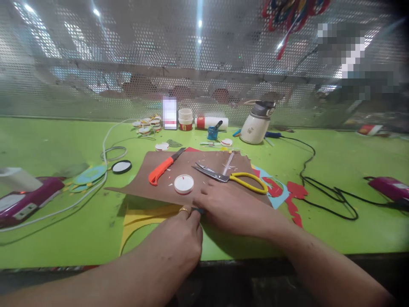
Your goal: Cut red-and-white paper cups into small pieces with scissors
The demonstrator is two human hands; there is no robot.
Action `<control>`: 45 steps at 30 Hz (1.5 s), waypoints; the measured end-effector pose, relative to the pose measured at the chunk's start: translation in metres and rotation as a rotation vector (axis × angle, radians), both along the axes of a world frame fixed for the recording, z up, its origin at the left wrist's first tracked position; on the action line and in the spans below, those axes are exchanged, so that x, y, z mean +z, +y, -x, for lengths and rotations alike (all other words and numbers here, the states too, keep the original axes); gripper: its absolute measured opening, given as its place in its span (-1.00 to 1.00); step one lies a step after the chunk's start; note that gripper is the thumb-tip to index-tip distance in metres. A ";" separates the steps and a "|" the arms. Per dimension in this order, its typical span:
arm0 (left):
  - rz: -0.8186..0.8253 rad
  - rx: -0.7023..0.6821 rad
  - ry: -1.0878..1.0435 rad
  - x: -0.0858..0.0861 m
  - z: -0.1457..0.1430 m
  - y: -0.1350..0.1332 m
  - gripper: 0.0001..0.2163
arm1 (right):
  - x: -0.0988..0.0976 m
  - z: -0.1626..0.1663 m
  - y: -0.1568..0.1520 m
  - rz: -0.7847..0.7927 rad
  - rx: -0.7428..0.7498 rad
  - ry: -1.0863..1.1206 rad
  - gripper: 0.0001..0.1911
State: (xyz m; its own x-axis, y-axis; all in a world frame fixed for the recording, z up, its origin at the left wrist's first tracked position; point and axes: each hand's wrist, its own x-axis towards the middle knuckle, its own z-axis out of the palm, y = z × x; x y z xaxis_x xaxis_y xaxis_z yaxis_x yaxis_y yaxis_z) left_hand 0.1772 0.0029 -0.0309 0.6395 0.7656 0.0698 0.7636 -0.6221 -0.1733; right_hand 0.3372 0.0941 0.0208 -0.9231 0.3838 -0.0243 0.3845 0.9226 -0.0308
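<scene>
My left hand (pixel 179 238) is curled into a fist at the front edge of a brown cardboard sheet (pixel 143 183), a ring on one finger, its fingertips pinching a small dark thing (pixel 200 210) that I cannot make out. My right hand (pixel 230 207) lies palm down on the cardboard, fingers stretched flat, touching the left hand's fingertips. Just beyond the hands on the cardboard lie a white round disc with a red rim (pixel 184 184), an orange-handled knife (pixel 162 168) and yellow-handled scissors (pixel 236 177). Yellow paper (pixel 140 219) sticks out from under the cardboard.
Red and blue paper cut-outs (pixel 287 194) lie right of the cardboard. A black cable (pixel 322 187) runs to a pink tool (pixel 388 187) at right; another pink tool (pixel 25 198) and a white cable (pixel 105 149) at left. Cups (pixel 185 119), a white kettle (pixel 257 125) and paper discs (pixel 147 124) line the mesh wall.
</scene>
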 end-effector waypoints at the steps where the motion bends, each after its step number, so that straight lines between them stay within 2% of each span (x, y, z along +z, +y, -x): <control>1: -0.006 0.006 -0.004 0.000 0.000 0.001 -0.70 | 0.000 0.000 0.000 0.004 0.001 0.003 -0.72; 4: 0.021 0.037 -0.095 0.005 0.005 0.002 -0.69 | 0.002 0.000 0.000 0.018 -0.010 0.005 -0.69; 7: 0.086 0.066 -0.258 0.014 0.015 0.001 -0.65 | 0.003 0.001 0.001 0.033 -0.031 -0.005 -0.72; 10: 0.114 0.062 -0.321 0.018 0.026 0.001 -0.64 | 0.002 0.001 0.004 0.041 -0.045 -0.006 -0.79; 14: 0.153 0.048 -0.423 0.010 0.035 0.006 -0.63 | -0.002 0.000 0.006 0.046 -0.040 0.016 -0.79; 18: 0.227 0.054 -0.512 0.000 0.038 0.018 -0.75 | -0.003 0.000 0.008 0.060 -0.029 0.037 -0.75; 21: 0.331 0.095 -0.513 0.000 0.041 0.025 -0.82 | -0.003 0.001 0.010 0.062 -0.041 0.027 -0.77; 24: 0.368 0.109 -0.526 0.001 0.044 0.026 -0.86 | -0.003 0.001 0.012 0.056 -0.042 0.029 -0.75; 29: 0.360 0.189 -0.518 -0.001 0.042 0.023 -0.88 | -0.007 0.000 0.013 0.039 -0.046 0.044 -0.71; 34: 0.244 0.196 -0.513 -0.006 0.038 0.016 -0.82 | -0.010 0.000 0.013 0.031 -0.037 0.045 -0.65; 39: 0.146 0.142 -0.502 -0.003 0.036 0.010 -0.79 | -0.009 0.000 0.012 0.028 -0.048 0.043 -0.70; 45: 0.100 0.166 -0.433 -0.001 0.033 0.007 -0.76 | -0.005 0.002 0.009 0.020 -0.021 0.030 -0.81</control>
